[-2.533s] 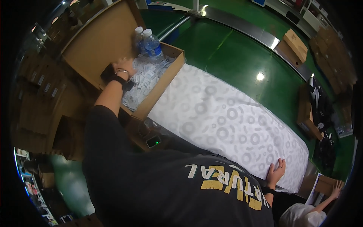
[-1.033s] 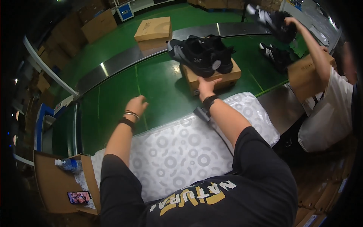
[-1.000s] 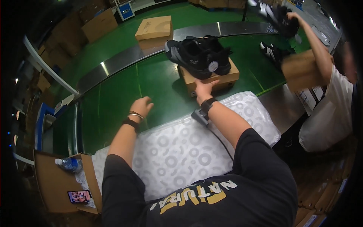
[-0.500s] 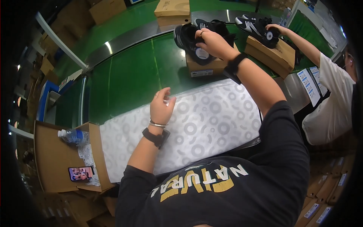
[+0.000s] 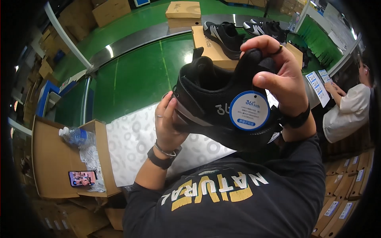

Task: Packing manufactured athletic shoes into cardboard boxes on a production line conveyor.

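- A black shoe [image 5: 216,105] was held up close to the camera by both hands, above the patterned paper [image 5: 131,146].
- The right hand [image 5: 279,75] was closed over the shoe's heel collar from above, thumb pressed on the side next to a round blue tag [image 5: 249,110].
- The left hand [image 5: 168,123] was wrapped around the toe end from below, fingers against the sole.
- More shoes [image 5: 226,33] were seen resting on a cardboard box [image 5: 208,45] on the green belt [image 5: 135,79] beyond.
- At the left, a water bottle [image 5: 77,136] and a phone [image 5: 82,178] were lying in an open carton [image 5: 51,158].
- A co-worker's hand [image 5: 331,88] was resting by papers at the right.
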Demonstrator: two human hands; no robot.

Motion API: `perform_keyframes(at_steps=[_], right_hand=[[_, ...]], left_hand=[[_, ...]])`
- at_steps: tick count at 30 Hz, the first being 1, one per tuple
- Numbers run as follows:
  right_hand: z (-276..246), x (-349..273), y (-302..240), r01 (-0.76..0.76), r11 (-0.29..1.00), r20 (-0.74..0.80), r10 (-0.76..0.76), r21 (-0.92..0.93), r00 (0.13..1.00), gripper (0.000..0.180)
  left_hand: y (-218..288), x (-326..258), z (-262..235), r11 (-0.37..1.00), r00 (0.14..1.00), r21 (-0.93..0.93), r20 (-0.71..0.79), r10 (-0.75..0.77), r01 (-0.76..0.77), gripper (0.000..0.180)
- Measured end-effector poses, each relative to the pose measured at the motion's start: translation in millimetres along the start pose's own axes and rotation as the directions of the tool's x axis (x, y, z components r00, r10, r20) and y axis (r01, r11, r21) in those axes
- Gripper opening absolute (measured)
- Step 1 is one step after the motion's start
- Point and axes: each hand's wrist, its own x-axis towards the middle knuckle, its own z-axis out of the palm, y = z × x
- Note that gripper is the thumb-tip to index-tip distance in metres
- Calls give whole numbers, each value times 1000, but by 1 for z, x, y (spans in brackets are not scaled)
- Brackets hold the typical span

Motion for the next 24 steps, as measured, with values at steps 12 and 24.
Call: perform_keyframes(at_steps=[12, 24], right_hand=[[56, 3, 213, -390, 834, -267, 508, 389, 819, 46], [56, -40, 275, -488, 848, -250, 528, 207, 812, 40]], left_hand=[[-13, -78, -92, 441, 423, 333, 128, -897, 833, 45], [-26, -185, -145, -195, 393, 794, -477, -786, 576, 62]])
